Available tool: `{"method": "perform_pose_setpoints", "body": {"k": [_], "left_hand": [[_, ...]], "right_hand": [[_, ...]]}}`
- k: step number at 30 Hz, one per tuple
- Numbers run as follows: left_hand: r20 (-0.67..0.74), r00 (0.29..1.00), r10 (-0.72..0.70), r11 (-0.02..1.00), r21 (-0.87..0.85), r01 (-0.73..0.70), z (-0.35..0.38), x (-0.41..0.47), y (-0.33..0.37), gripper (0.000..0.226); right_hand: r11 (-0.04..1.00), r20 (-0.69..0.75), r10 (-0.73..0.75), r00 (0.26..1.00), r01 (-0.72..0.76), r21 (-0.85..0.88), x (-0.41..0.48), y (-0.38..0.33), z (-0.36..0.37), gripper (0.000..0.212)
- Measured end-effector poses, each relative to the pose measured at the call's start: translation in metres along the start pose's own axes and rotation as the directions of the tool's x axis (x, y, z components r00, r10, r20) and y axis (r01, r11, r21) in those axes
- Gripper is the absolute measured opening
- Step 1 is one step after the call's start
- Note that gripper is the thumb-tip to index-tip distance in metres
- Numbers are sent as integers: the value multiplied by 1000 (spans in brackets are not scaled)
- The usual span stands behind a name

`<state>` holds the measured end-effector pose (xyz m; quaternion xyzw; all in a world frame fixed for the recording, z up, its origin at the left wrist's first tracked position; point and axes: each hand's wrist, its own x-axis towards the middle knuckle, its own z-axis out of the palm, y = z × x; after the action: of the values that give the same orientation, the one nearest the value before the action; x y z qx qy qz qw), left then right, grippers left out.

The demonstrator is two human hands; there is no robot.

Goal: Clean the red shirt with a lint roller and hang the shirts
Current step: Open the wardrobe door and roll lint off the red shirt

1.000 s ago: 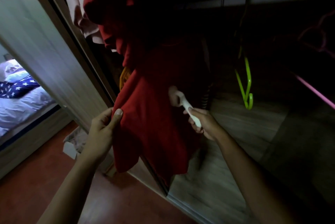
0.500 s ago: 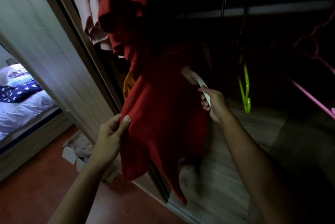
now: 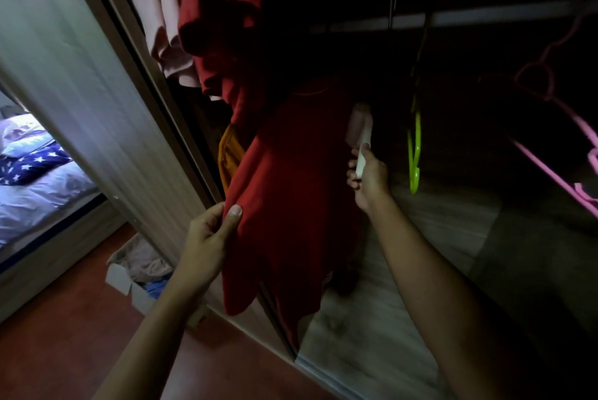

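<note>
Left hand [image 3: 210, 238] pinches the red shirt [image 3: 291, 189] at its left edge: thumb flat on the front, fingers curled behind the cloth. Right hand [image 3: 369, 179] is wrapped tight round the white handle of the lint roller [image 3: 359, 134], head pointing up at the shirt's upper right edge. Head is blurred and in shadow, so I can't tell if it touches the cloth. The shirt hangs at the left side of the open wardrobe, hem loose above the wardrobe floor [image 3: 420, 238]. Above it, a second red garment [image 3: 220, 11] and a pink garment [image 3: 158, 11] hang bunched together. An orange garment [image 3: 228, 157] shows just behind the shirt's left edge. A green hanger [image 3: 414, 153] hangs right of the roller, with a pink hanger [image 3: 550, 153] further right. The sliding door [image 3: 81, 76] stands left of the clothes. A box [image 3: 129, 283] of clothes sits on the floor beside my left forearm. A bed [image 3: 38, 186] is at far left.
</note>
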<state>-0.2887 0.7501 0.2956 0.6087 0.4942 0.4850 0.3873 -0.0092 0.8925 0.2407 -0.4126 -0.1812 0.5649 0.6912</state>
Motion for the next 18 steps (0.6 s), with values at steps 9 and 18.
{"method": "perform_pose_setpoints", "body": {"k": [9,18], "left_hand": [[-1,999,48,998,36,-48,13,2,-8,23],[34,995,91,991,93,-94,25,-5,-6,22]], "right_hand": [[884,423,-72,904,253,-392,-89,63,2,22],[557,276,303,912,66,-828,-95,203,-121,42]]}}
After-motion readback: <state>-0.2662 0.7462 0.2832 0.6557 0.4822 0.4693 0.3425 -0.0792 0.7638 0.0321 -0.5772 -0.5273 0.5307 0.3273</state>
